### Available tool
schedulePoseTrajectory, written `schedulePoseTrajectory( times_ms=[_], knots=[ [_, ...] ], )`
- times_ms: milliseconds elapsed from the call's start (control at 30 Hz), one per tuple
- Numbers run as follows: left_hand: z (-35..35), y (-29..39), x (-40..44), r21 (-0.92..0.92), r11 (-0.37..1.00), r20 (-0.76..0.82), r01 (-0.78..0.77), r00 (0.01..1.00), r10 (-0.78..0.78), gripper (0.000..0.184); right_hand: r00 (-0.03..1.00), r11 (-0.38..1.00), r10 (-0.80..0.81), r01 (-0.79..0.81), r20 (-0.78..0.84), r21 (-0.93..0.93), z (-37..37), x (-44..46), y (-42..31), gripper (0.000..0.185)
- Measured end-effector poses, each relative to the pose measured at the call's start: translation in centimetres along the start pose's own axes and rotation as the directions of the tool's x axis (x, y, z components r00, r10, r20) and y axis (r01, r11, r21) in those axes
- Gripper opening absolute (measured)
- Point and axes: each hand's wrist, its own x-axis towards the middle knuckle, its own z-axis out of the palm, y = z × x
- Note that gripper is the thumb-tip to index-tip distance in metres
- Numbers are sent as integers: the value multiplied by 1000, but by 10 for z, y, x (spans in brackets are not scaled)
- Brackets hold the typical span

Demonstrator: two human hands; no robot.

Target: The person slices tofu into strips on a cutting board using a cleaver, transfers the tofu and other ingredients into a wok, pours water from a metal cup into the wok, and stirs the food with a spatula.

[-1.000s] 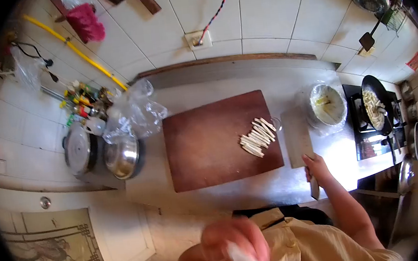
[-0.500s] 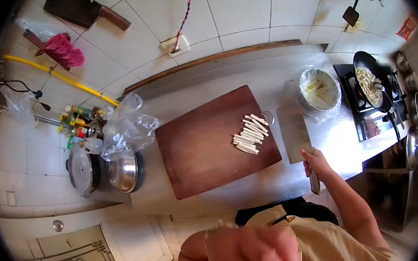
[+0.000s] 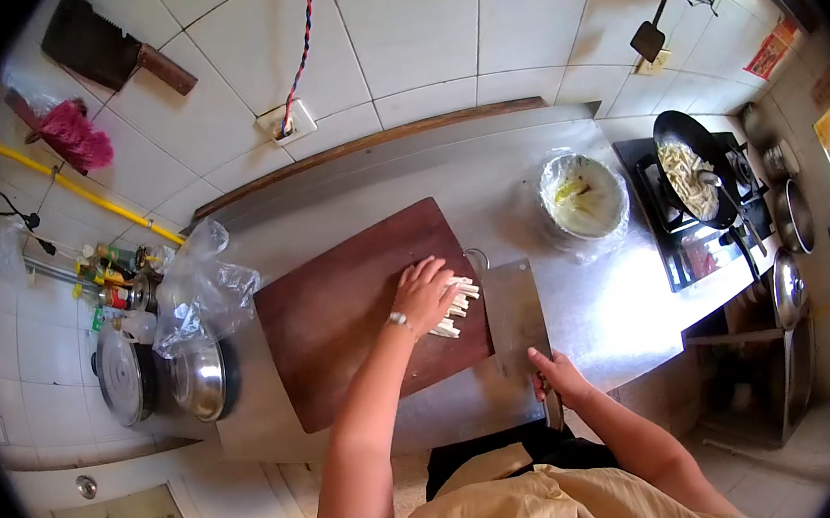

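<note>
My left hand lies on the pile of pale cut strips, its fingers pointing away from me and covering the strips' left part. The strips rest on the right side of the reddish-brown cutting board. My right hand is closed on the handle of a wide cleaver. The cleaver's blade is flat beside the board's right edge, close to the metal ring there.
A plastic-lined bin stands right of the board. Further right, a black wok with pale pieces and a ladle sits on the stove. Left are a plastic bag, a steel bowl and a lidded pot.
My left hand has gone from near my body to the strips on the board. My right hand has moved the cleaver left, up to the board's edge. The view has shifted too.
</note>
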Motion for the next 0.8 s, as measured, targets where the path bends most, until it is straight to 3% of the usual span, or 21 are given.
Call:
schedulePoseTrajectory(
  times_ms=[67,100,167,233,300,367,433,467,600,700,800],
  knots=[
    [2,7,-23,-59,998,-216,-22,976,9,34,1000,1000,-4,4,10,17,2,6,10,43],
    [8,11,-32,-56,998,-215,-22,977,10,34,1000,999,-6,5,16,32,4,10,16,42],
    [21,23,-44,-105,987,-390,122,908,-153,32,1000,998,1,-3,31,63,12,17,27,42],
    [32,34,-46,-126,980,-423,155,885,-194,32,999,996,10,-13,41,86,20,22,36,42],
    [37,45,-43,-158,965,-540,209,800,-262,30,996,995,-14,5,87,100,31,20,34,42],
    [43,58,-42,-146,955,-535,260,791,-297,30,995,999,-20,15,95,51,39,24,35,44],
    [50,69,-42,-238,929,-529,285,764,-370,29,988,998,49,-41,149,-57,46,34,48,47],
    [54,74,-42,-303,906,-495,295,764,-414,29,993,995,67,-61,92,-76,57,26,41,49],
    [56,94,-41,-362,887,-514,288,732,-448,33,983,991,17,7,184,-132,56,10,22,49],
    [39,123,-28,-325,920,-495,220,789,-364,35,964,995,-12,37,264,-93,27,-20,-11,48],
    [18,174,5,-324,944,-478,69,848,-226,56,969,994,-101,107,226,-13,-13,-60,-53,48]
  ],
)
